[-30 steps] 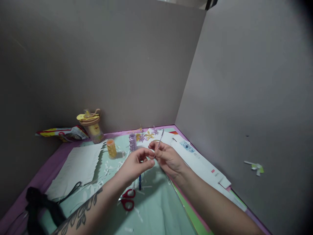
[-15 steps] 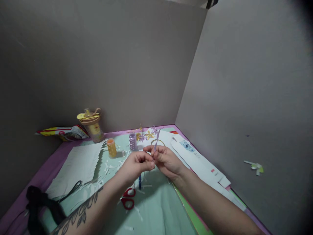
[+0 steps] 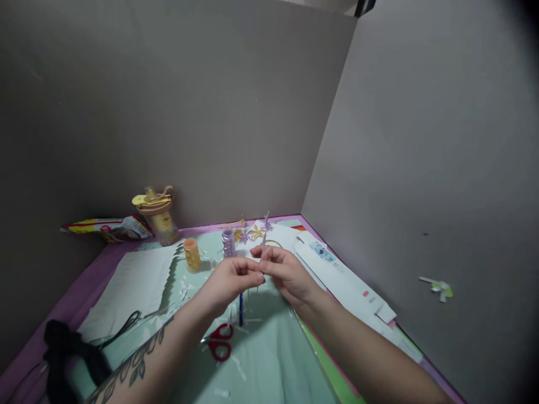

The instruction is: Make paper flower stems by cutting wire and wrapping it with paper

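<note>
A thin purple ribbon (image 3: pixel 264 242) stands up from between the fingertips of my two hands, which meet above the table. My right hand (image 3: pixel 283 272) pinches the ribbon between thumb and forefinger. Thumb and forefinger of my left hand (image 3: pixel 240 276) are closed on its lower end, touching the right fingertips. Behind the hands lie a purple ribbon spool (image 3: pixel 228 243), an orange-gold ribbon spool (image 3: pixel 192 255) and several purple and gold ribbon flowers (image 3: pixel 256 232) on white paper. Red-handled scissors (image 3: pixel 220 342) and a blue pen-like stick (image 3: pixel 241 310) lie below my left hand.
At the left are a jagged-edged paper sheet (image 3: pixel 130 286), a yellow-lidded cup (image 3: pixel 160 219), a snack packet (image 3: pixel 112 227) and a blurred black tool (image 3: pixel 69 356). A flattened white box (image 3: pixel 347 283) lies right. Paper scraps (image 3: pixel 238 367) litter the green cloth; grey panels (image 3: pixel 219 112) rise behind.
Both hands have shifted slightly and drawn closer together at the fingertips. The ribbon has moved a little left and now stands straighter.
</note>
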The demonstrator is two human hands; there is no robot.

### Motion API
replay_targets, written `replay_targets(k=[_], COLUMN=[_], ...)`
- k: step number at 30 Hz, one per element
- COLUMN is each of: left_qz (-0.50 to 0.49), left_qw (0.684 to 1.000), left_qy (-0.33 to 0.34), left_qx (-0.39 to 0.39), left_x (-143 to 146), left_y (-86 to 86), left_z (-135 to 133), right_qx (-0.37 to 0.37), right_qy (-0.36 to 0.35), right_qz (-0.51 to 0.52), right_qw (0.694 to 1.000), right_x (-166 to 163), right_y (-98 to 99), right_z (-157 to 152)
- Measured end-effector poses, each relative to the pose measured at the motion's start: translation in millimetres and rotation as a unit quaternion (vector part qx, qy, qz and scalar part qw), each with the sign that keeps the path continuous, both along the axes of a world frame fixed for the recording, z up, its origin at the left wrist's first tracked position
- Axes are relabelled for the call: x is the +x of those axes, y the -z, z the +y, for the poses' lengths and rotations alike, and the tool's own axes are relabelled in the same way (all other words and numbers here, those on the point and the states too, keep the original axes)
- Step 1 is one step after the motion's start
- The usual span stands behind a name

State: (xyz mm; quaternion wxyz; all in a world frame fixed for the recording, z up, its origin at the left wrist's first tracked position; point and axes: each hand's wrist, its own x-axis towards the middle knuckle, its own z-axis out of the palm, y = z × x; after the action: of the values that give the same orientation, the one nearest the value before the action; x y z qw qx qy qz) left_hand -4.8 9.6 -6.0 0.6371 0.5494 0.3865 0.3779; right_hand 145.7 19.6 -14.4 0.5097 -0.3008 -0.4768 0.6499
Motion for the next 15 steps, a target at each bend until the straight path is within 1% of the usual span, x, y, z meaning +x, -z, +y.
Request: replay_targets(k=[2,3,4,5,6,7,8,10,11,12,13,15], left_qz=[0.006,0.01,0.014,0.019,0.025,0.027,0.026,0.018,0.014,0.01,0.009,0.008], left_qw=[1.0,1.0,0.999,0.998,0.997,0.996,0.996,0.996,0.996,0.996,0.996,0.996], left_qy=[-0.003,-0.014,-0.028,-0.044,-0.059,-0.068,-0.074,-0.077,-0.077,-0.077,-0.077,-0.078], left_qx=[0.012,0.022,0.032,0.04,0.045,0.047,0.046,0.042,0.041,0.039,0.037,0.032], left_x=[-1.2,-2.2,-3.6,-5.1,-6.6,-8.0,-9.2,-10.5,-10.7,-10.7,-10.5,-10.2], left_y=[-0.2,-1.2,-2.7,-4.6,-6.6,-8.4,-9.9,-11.6,-11.7,-11.4,-10.9,-9.7], left_z=[-0.4,-0.4,-0.1,0.4,1.3,2.3,3.3,5.0,5.5,5.7,5.5,4.8], right_qx=[0.014,0.029,0.047,0.075,0.104,0.128,0.148,0.165,0.164,0.158,0.15,0.122], right_qy=[0.017,0.04,0.076,0.128,0.191,0.25,0.284,0.319,0.314,0.292,0.252,0.164], right_qz=[-0.015,-0.023,-0.034,-0.061,-0.101,-0.154,-0.22,-0.348,-0.425,-0.504,-0.583,-0.718], right_qw=[1.0,0.999,0.995,0.987,0.971,0.948,0.922,0.866,0.833,0.797,0.757,0.665], right_x=[5.7,11.5,19.4,29.0,39.9,51.1,62.1,80.0,86.0,90.1,92.3,93.0], right_y=[-5.6,-10.2,-15.7,-21.7,-27.7,-32.9,-36.8,-38.2,-35.3,-30.0,-22.7,-4.7], right_z=[4.0,6.6,9.6,12.9,16.4,20.0,23.8,32.3,37.2,42.4,47.9,59.2])
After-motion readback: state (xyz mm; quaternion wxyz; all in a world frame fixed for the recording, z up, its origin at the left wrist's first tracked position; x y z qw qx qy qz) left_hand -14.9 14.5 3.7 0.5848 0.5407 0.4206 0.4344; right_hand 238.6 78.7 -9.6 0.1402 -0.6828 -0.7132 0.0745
